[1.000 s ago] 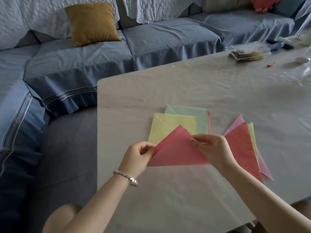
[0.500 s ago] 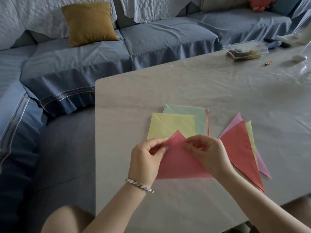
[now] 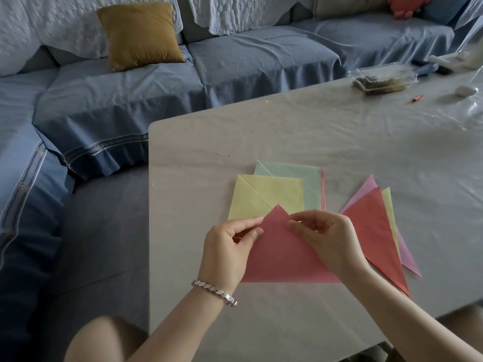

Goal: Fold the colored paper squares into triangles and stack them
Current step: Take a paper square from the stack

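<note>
A pink paper triangle (image 3: 282, 254) lies on the grey table (image 3: 339, 142) with its apex pointing away from me. My left hand (image 3: 227, 249) pinches its left slanted edge near the apex. My right hand (image 3: 329, 241) pinches the right edge close to the same tip. Just behind it lies a yellow square (image 3: 264, 197) with a diagonal crease, on top of a green square (image 3: 300, 178) and more sheets below. To the right sits a stack of folded triangles: red (image 3: 376, 231) on top, yellow-green (image 3: 389, 205) and lilac (image 3: 366, 186) peeking out beneath.
A clear plastic box (image 3: 384, 79) with dark contents stands at the table's far right, beside a small red item (image 3: 417, 98) and a white object (image 3: 465, 90). A blue-covered sofa (image 3: 235, 64) with a mustard cushion (image 3: 141, 35) wraps around the table's far and left sides.
The pink triangle has turned from lying sideways to apex-up. My left hand moved from its left corner up to the edge near the tip; both hands now pinch close to the apex.
</note>
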{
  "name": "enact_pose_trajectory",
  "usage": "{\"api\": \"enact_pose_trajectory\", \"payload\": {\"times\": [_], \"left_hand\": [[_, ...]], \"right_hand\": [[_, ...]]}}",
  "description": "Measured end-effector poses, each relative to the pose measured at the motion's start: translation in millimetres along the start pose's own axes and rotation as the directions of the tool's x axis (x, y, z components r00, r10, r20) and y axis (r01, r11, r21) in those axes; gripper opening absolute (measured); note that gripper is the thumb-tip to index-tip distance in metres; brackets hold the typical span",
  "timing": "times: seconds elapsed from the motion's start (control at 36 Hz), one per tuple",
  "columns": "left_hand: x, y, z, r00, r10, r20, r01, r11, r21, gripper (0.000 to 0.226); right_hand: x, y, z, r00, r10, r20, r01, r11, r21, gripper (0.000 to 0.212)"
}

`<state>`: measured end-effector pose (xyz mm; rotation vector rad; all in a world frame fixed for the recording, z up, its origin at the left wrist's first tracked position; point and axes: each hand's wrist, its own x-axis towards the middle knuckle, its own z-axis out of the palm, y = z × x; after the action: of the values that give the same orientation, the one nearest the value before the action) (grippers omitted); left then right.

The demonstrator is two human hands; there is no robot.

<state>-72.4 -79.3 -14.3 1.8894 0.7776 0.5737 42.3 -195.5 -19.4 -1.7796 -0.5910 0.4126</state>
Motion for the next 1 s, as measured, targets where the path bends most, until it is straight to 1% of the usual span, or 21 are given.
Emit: {"api": "enact_pose_trajectory", "payload": {"times": [0.14, 0.25, 0.39, 0.5, 0.67, 0.78, 0.92, 1.0], "left_hand": [[-2, 1, 0, 0.999, 0.047, -0.014, -0.047, 0.999, 0.017, 0.018], [-4, 0, 2, 0.986, 0.154, -0.058, -0.148, 0.983, 0.104, 0.018], [-6, -3, 3, 0.948, 0.297, -0.113, -0.267, 0.938, 0.222, 0.017], [-8, -4, 4, 0.931, 0.342, -0.127, -0.304, 0.92, 0.248, 0.02], [-11, -4, 2, 0.929, 0.357, -0.097, -0.326, 0.914, 0.239, 0.021], [-12, -3, 2, 0.928, 0.359, -0.101, -0.329, 0.915, 0.234, 0.019], [-13, 2, 0, 0.964, 0.246, -0.096, -0.227, 0.957, 0.179, 0.016], [-9, 9, -2, 0.977, 0.206, -0.049, -0.197, 0.968, 0.158, 0.018]], "right_hand": [[0, -5, -1, 0.999, 0.034, 0.015, -0.034, 0.999, 0.019, 0.017], [-2, -7, -1, 0.997, 0.069, 0.019, -0.07, 0.997, 0.041, 0.018], [-4, -11, -1, 0.994, 0.096, 0.043, -0.099, 0.993, 0.057, 0.015], [-4, -12, -2, 0.992, 0.115, 0.049, -0.118, 0.992, 0.055, 0.013], [-5, -13, -4, 0.988, 0.138, 0.069, -0.14, 0.989, 0.036, 0.013], [-4, -11, -5, 0.987, 0.135, 0.082, -0.137, 0.99, 0.02, 0.016], [-3, -9, -8, 0.986, 0.114, 0.121, -0.114, 0.993, -0.008, 0.017], [-2, -9, -9, 0.979, 0.059, 0.193, -0.037, 0.993, -0.116, 0.018]]}}
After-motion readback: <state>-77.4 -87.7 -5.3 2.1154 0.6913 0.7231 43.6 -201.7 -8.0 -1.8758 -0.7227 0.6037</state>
